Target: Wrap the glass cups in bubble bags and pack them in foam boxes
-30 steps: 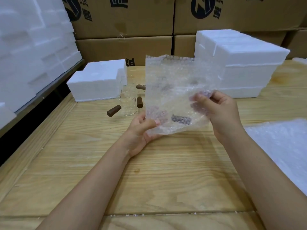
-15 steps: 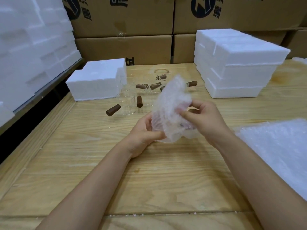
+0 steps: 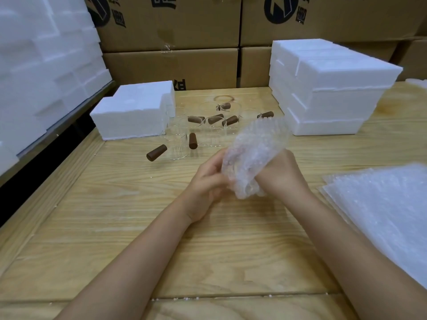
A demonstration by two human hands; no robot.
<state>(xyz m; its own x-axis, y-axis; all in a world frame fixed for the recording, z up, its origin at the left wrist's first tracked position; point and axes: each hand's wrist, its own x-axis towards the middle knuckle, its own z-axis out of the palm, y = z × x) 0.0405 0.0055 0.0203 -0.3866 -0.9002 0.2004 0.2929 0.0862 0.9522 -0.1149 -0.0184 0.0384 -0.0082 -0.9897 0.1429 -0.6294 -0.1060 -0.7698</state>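
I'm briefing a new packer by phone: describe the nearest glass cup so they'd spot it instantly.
Find the low foam box at the left of the table. The clear cups cluster beside it; take the nearest cup, closest to the person. Only its brown handle juts leftward over bare wood, away from the others.

A pale wooden table [image 3: 208, 250] — stacked brown cardboard cartons [image 3: 171, 65] wall it in behind.

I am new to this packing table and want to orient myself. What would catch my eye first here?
First the crumpled bubble bag, held between the left hand and the right hand above the middle of the table. Behind it stand clear glass cups with brown handles; white foam boxes are stacked far right.
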